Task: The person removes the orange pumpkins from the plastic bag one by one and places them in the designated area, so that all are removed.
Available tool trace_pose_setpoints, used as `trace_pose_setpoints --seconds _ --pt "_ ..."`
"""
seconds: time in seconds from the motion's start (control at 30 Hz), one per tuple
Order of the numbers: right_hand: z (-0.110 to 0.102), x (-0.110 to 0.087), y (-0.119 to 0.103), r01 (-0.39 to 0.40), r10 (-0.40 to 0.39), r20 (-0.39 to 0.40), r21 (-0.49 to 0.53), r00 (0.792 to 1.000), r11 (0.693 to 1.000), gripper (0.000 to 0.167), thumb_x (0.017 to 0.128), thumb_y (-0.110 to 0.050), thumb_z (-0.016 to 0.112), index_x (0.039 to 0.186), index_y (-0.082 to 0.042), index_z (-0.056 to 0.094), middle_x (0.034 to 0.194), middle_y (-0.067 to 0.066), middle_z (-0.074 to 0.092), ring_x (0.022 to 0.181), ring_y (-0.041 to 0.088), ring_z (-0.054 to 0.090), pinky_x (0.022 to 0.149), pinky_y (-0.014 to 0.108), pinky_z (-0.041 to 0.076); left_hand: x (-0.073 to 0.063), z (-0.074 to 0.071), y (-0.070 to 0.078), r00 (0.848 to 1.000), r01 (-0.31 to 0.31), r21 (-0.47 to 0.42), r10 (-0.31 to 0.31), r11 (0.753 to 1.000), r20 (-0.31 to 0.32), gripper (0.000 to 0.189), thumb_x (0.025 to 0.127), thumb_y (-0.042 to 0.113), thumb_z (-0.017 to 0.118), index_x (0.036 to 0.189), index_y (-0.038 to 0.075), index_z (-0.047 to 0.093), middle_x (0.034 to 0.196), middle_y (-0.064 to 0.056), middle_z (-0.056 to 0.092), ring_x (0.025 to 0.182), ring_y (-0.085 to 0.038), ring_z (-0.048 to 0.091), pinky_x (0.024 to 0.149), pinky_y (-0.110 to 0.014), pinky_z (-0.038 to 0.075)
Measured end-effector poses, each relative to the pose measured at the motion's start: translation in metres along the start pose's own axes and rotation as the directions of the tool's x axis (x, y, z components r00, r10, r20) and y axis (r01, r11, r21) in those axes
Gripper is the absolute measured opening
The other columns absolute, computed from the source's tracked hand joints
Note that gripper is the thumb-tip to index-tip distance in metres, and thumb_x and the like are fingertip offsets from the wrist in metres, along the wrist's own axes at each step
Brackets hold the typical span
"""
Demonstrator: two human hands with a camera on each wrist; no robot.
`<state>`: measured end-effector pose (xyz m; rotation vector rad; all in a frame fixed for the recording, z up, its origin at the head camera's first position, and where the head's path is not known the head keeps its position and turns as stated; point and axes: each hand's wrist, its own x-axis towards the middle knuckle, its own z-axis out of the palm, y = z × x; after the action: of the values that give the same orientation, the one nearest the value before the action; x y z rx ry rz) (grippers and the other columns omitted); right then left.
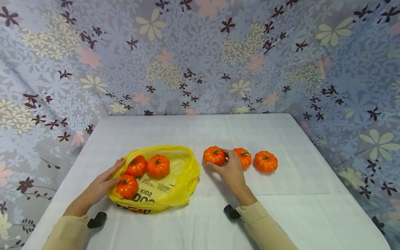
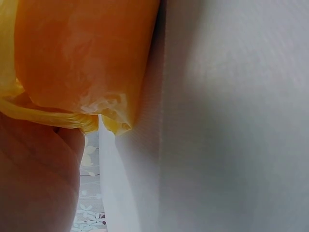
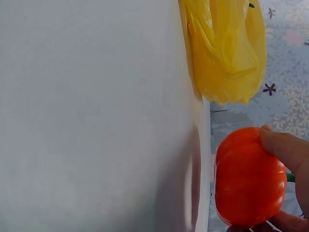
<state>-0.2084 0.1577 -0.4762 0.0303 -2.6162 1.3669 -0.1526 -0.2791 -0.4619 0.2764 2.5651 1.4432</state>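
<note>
In the head view, a yellow plastic bag [image 1: 187, 194] lies with its mouth open on the table's left half. Inside it are three small orange toy pumpkins: one at the back left [image 1: 136, 166], one beside it [image 1: 158, 166] and one nearer the front [image 1: 127, 186]. My left hand [image 1: 98, 185] holds the bag's left rim between thumb and fingers. A fourth pumpkin [image 1: 214, 156] is pinched in my right hand [image 1: 232, 173], right of the bag; the right wrist view shows this pumpkin [image 3: 248, 179] raised off the cloth.
Two more orange pumpkins, one just past my right hand [image 1: 242, 158] and one farther right [image 1: 265, 161], sit on the white-covered table [image 1: 300, 215]. Behind the table hangs a flowered cloth [image 1: 200, 62]. Dark wrist devices sit at both sleeves.
</note>
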Motion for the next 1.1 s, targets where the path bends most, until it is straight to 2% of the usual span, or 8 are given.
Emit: trace_pose_setpoints --seconds 0.3,0.6,0.9,1.1 --pt "0.0002 0.0013 0.0013 0.018 -0.017 0.015 -0.086 1.000 0.996 0.077 0.077 -0.037 0.089 0.133 0.003 0.054 0.127 0.015 0.056 0.119 0.031 0.056 0.103 0.045 0.048 0.0007 -0.0014 -0.0005 1.000 -0.011 0.011 0.011 1.000 0.000 0.061 0.102 0.010 0.047 0.160 0.008 0.026 0.167 -0.018 0.005 0.151 -0.044 -0.001 0.112 -0.074 0.001" --pt "0.0007 0.0020 0.0013 0.030 -0.020 0.048 -0.206 0.999 0.978 0.079 0.080 -0.039 0.086 0.135 0.006 0.052 0.124 0.018 0.056 0.115 0.034 0.058 0.100 0.048 0.049 0.0011 -0.0018 -0.0004 1.000 -0.009 0.012 0.009 1.000 0.004 0.061 0.103 0.012 0.047 0.160 0.009 0.026 0.167 -0.018 0.005 0.151 -0.044 -0.002 0.111 -0.075 0.001" --pt "0.0009 0.0025 -0.0002 0.038 -0.017 0.082 -0.263 0.996 0.964 0.080 0.083 -0.038 0.084 0.139 0.006 0.048 0.133 0.023 0.055 0.121 0.038 0.056 0.104 0.051 0.046 -0.0005 -0.0013 0.0006 1.000 -0.006 0.006 0.006 1.000 0.005 0.061 0.103 0.011 0.047 0.160 0.007 0.026 0.167 -0.019 0.005 0.151 -0.044 -0.002 0.111 -0.075 0.001" --pt "-0.0028 0.0017 -0.0047 0.047 -0.025 0.086 -0.272 0.996 0.961 0.089 0.082 -0.042 0.084 0.145 0.006 0.044 0.141 0.025 0.051 0.126 0.040 0.053 0.106 0.053 0.044 0.0000 -0.0014 0.0000 1.000 -0.004 -0.001 0.004 1.000 0.006 0.061 0.103 0.012 0.047 0.160 0.008 0.025 0.167 -0.019 0.005 0.151 -0.044 -0.002 0.111 -0.075 0.001"
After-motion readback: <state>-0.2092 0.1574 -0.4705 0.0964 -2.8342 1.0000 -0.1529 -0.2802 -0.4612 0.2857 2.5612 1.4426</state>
